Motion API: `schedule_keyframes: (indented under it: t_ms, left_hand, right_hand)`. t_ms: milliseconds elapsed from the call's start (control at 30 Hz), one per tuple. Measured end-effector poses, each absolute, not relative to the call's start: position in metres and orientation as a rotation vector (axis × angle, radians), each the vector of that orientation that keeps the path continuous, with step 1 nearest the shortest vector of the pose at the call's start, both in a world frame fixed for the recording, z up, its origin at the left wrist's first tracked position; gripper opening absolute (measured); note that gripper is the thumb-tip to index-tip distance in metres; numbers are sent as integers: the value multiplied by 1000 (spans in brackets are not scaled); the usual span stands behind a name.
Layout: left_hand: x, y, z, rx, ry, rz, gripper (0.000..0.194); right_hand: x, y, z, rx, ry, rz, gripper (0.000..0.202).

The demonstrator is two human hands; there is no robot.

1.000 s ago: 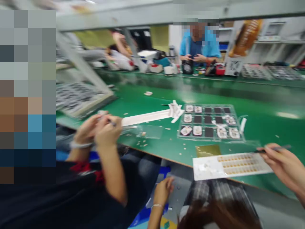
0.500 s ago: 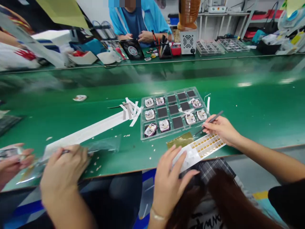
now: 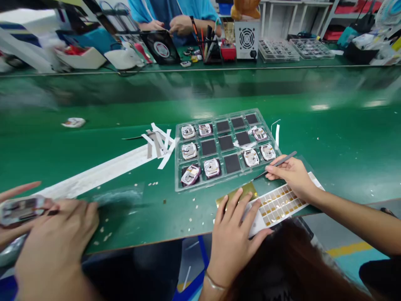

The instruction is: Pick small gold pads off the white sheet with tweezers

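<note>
My right hand (image 3: 293, 177) pinches a pair of dark tweezers (image 3: 286, 158), its thin tip pointing left and down close to a gold-olive film (image 3: 228, 197). Under that hand lies part of a white sheet (image 3: 283, 204) bearing rows of small amber stickers. My left hand (image 3: 233, 232) rests with fingers spread over the film and the sheet's left end. Just beyond my hands, a clear compartment tray (image 3: 178, 167) holds several rounded-square device housings (image 3: 212, 168) with metal parts; other compartments show black pads.
At the left, a co-worker's hands (image 3: 56, 238) hold a similar housing (image 3: 21, 210). Loose white strips (image 3: 163, 146) lie beside a long white strip (image 3: 103, 172). Small scraps dot the green bench (image 3: 163, 225). Across the ledge sit a pen holder (image 3: 210, 48) and another person.
My left hand has come down onto the film and the sheet's left end. The sheet sits slightly farther right. My right hand keeps the tweezers near the film. The view has shifted a little.
</note>
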State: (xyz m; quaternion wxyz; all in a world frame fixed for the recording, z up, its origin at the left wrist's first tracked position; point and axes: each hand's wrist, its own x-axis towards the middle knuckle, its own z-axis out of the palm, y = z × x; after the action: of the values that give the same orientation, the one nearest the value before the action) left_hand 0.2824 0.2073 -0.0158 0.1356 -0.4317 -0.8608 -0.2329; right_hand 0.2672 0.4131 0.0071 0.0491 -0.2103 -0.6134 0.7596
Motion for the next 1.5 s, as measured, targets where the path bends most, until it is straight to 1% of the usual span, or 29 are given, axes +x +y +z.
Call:
schedule_keyframes:
  t_ms: [133, 367, 833, 1067, 1233, 1300, 1400, 1500]
  left_hand:
    - [282, 210, -16, -1200, -2488, -732, 44]
    - [284, 210, -18, -1183, -2494, -735, 45]
    - [286, 210, -17, -1168, -2507, -754, 45]
    - [285, 210, -18, -1192, -2493, -646, 48]
    - [287, 219, -23, -1092, -2476, -521, 55]
    - [291, 223, -28, -1027, -2455, -451, 58]
    - [298, 230, -37, -940, -2405, -368, 56]
    - [306, 232, -43, -925, -2397, -362, 59]
  right_hand:
    - [266, 414, 6, -635, -1906, 2316, 32]
    - [265, 416, 6, -621, -1952, 2315, 26]
    - [262, 410, 17, -771, -1923, 2314, 32]
    - [261, 412, 17, -799, -1862, 2343, 32]
    - [272, 424, 25, -662, -1756, 2292, 32]
    - [279, 428, 29, -639, -1770, 2252, 32]
    - [286, 431, 27, -676, -1827, 2263, 33]
    - [289, 427, 20, -714, -1846, 2270, 33]
